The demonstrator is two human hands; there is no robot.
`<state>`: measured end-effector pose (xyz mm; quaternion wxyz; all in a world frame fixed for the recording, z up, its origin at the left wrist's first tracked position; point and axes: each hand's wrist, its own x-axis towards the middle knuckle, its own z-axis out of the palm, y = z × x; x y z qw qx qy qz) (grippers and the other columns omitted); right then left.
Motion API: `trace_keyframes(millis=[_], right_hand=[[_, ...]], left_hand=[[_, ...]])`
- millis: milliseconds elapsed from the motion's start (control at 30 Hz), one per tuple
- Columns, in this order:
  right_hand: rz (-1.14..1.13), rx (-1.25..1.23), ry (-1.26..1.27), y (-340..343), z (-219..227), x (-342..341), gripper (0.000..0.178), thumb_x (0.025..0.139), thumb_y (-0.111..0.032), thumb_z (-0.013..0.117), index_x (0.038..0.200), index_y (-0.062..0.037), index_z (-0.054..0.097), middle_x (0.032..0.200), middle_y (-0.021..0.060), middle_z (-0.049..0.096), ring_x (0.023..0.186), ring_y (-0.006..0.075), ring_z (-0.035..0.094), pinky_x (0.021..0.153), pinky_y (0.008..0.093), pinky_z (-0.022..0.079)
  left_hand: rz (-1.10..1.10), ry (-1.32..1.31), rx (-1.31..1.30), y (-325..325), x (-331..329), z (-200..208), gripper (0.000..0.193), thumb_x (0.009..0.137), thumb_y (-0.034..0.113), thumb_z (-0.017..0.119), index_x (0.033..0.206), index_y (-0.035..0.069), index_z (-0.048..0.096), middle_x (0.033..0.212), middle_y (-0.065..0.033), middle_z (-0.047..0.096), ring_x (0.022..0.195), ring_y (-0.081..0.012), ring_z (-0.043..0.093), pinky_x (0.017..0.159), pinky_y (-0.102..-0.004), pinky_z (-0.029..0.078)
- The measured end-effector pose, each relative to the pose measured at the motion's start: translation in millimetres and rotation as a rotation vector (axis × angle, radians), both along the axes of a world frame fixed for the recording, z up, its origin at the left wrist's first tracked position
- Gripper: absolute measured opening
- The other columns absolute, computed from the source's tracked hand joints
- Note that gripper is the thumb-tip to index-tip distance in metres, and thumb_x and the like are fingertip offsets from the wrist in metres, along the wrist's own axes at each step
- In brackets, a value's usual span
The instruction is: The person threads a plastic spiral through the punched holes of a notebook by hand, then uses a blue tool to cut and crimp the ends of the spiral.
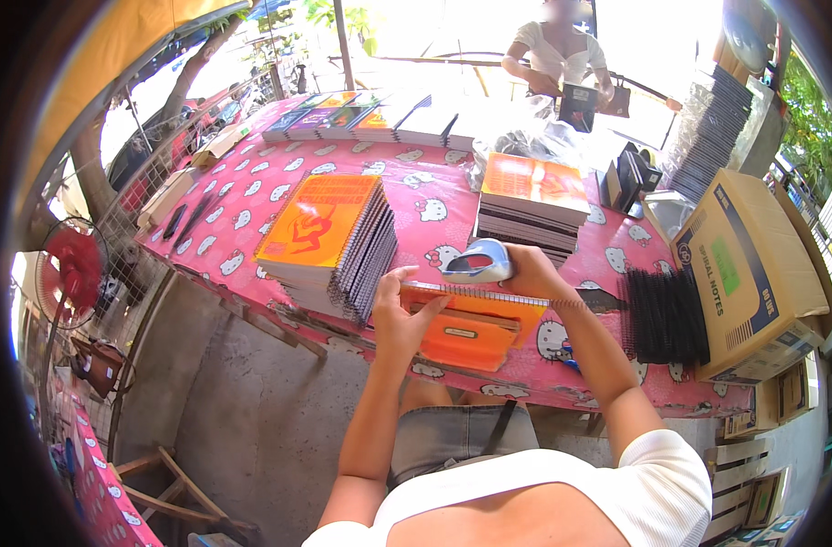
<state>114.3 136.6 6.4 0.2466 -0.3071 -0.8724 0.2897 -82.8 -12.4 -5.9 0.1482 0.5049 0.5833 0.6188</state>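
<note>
Two stacks of orange spiral notebooks sit on the pink table point(252, 196): the left stack point(329, 239) and the right stack point(533, 205). One bundle of black coils point(664, 314) lies beside one cardboard box point(753, 273). Left hand point(400, 319) clamps the orange notebook point(471, 324) at the table's near edge; right hand point(530, 272) wraps shut around a blue-grey tool point(475, 263) above it.
</note>
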Motion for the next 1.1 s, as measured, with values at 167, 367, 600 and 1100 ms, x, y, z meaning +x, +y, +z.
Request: trace_keyframes(millis=[167, 367, 600, 1100], right_hand=[[-0.341, 0.164, -0.337, 3, -32, 18, 0.051, 0.067, -0.031, 0.076, 0.11, -0.0075, 0.064, 0.101, 0.0196, 0.066, 0.096, 0.0385, 0.062, 0.078, 0.0426, 0.051], [-0.169, -0.051, -0.119, -2, -26, 25, 0.052, 0.068, -0.025, 0.08, 0.112, -0.0036, 0.063, 0.103, 0.0132, 0.069, 0.098, 0.0253, 0.066, 0.083, 0.0362, 0.052], [0.314, -0.481, 0.334, -4, 7, -4, 0.049, 0.069, 0.003, 0.07, 0.117, 0.0024, 0.059, 0.107, 0.0078, 0.067, 0.1, 0.0151, 0.062, 0.087, 0.0308, 0.05], [0.301, -0.25, 0.225, 11, 9, -39, 0.045, 0.065, 0.009, 0.064, 0.109, -0.0022, 0.066, 0.096, 0.0049, 0.071, 0.089, 0.0088, 0.062, 0.077, 0.0263, 0.051]], left_hand=[[0.128, 0.263, 0.085, -3, 4, 6, 0.061, 0.068, 0.012, 0.084, 0.12, 0.003, 0.053, 0.114, -0.0156, 0.057, 0.107, -0.0293, 0.057, 0.089, -0.0366, 0.047], [-0.006, -0.028, 0.021, 2, 0, -7, 0.058, 0.075, 0.005, 0.079, 0.124, 0.005, 0.049, 0.112, -0.0093, 0.057, 0.096, -0.0145, 0.06, 0.082, -0.0269, 0.052], [-0.082, -0.219, 0.03, -3, 0, -2, 0.054, 0.077, 0.003, 0.076, 0.123, 0.002, 0.048, 0.106, -0.0101, 0.06, 0.095, -0.015, 0.061, 0.081, -0.0284, 0.052], [-0.126, -0.473, 0.014, 5, -18, -8, 0.029, 0.085, 0.001, 0.068, 0.113, -0.002, 0.059, 0.096, -0.006, 0.066, 0.085, -0.0088, 0.061, 0.077, -0.0211, 0.05]])
